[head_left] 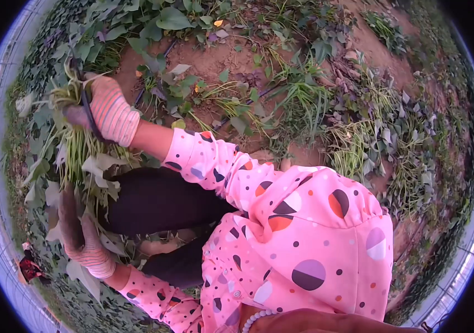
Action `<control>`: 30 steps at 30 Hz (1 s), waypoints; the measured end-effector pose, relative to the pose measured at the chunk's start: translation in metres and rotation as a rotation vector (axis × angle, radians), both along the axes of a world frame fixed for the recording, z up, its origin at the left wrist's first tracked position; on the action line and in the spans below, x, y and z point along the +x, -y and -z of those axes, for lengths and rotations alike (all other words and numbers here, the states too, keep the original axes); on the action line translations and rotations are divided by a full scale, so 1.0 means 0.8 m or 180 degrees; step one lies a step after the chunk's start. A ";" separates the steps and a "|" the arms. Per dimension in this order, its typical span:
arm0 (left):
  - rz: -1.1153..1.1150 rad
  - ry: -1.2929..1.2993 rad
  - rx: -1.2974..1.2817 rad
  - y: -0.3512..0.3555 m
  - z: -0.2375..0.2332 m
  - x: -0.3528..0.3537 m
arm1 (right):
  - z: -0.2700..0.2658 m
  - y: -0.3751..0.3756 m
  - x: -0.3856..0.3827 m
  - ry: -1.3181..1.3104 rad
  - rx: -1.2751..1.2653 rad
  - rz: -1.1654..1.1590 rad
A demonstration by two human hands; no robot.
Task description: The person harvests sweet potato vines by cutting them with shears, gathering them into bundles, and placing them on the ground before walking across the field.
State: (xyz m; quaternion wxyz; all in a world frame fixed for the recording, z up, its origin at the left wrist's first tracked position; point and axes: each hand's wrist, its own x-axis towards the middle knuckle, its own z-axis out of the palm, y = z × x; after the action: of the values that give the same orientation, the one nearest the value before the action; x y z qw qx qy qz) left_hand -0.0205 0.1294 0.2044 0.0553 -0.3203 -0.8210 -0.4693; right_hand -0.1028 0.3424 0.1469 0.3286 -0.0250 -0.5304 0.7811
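just two hands (110, 111) (85, 247), one bundle (77, 149)

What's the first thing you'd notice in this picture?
The bright pink jacket with big spots, filling the lower middle. Next, at the left, two hands in striped gloves: the right hand grips a bundle of green stems, and the left hand lies flat against its leaves. Brown soil and green plants spread around.

No legible text, label, brand, number or sign anywhere in view.
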 end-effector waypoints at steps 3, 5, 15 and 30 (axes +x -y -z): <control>-0.0429 -0.0121 -0.0186 0.035 -0.012 0.018 | -0.001 -0.136 0.027 -0.0275 0.1814 0.1700; -0.0693 0.0280 0.0296 0.078 -0.001 0.017 | -0.074 -0.198 0.100 -0.0246 0.1344 0.0968; -0.1774 0.1314 0.1303 0.190 0.070 0.032 | -0.011 -0.378 0.157 0.3764 0.5682 0.0854; -0.2464 0.1770 0.1428 0.249 0.124 0.115 | 0.355 -0.360 0.143 0.4666 0.4729 -0.0446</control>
State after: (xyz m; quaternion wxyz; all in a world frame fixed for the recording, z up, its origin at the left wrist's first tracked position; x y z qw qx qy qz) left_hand 0.0711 -0.0699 0.1049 0.0718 0.1629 -0.7423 -0.6460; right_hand 0.0117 0.6306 -0.1368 -0.1869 -0.2535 -0.9466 0.0692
